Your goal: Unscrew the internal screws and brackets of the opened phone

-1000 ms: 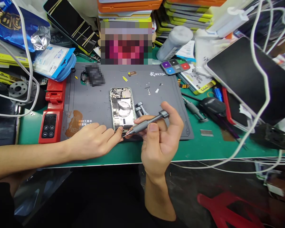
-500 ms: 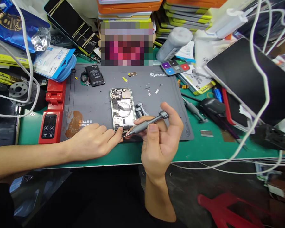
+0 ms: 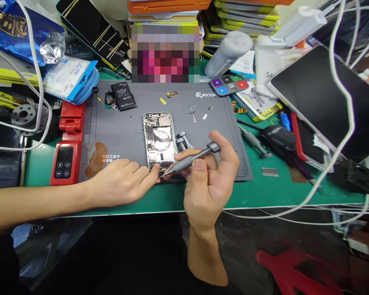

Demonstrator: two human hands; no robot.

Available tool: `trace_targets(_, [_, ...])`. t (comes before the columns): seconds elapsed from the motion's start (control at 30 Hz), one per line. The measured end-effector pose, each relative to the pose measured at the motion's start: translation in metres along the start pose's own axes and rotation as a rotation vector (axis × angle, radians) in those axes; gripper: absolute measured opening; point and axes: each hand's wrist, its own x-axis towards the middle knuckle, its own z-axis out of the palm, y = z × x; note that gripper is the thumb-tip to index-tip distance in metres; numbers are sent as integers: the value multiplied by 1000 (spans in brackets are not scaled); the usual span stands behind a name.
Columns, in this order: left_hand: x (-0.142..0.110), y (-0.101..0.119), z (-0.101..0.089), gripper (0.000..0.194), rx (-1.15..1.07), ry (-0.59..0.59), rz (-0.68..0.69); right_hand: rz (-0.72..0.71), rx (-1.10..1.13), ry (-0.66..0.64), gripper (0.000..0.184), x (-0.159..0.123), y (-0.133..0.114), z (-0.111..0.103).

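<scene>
An opened phone (image 3: 159,140) lies face down on the grey work mat (image 3: 123,131), its inner parts showing. My right hand (image 3: 207,184) is closed around a grey screwdriver (image 3: 192,158), whose tip points at the phone's near edge. My left hand (image 3: 123,185) rests flat on the mat with fingers stretched out. Its fingertips touch the phone's near left corner. Two more grey screwdriver bits (image 3: 182,140) lie just right of the phone.
A black battery (image 3: 123,95) and small loose screws (image 3: 199,116) lie on the mat's far part. A red device (image 3: 66,147) stands at the mat's left. A dark tablet (image 3: 320,98), white cables (image 3: 341,123), tools (image 3: 253,141) and stacked boxes crowd the right and back.
Both hands stay in place at the phone's near edge. The view has shifted very slightly.
</scene>
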Motion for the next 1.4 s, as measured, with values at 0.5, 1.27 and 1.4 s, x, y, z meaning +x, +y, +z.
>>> trace_targets(0.5, [0, 0, 0, 26, -5, 6, -5, -1, 9, -1, 45, 0, 1, 0])
trace_targets(1.27, [0, 1, 1, 30, -17, 24, -5, 13, 1, 6, 45, -1, 0, -1])
trace_targets(1.4, [-1, 2, 3, 31, -16, 44, -24, 2, -2, 14, 45, -1, 0, 0])
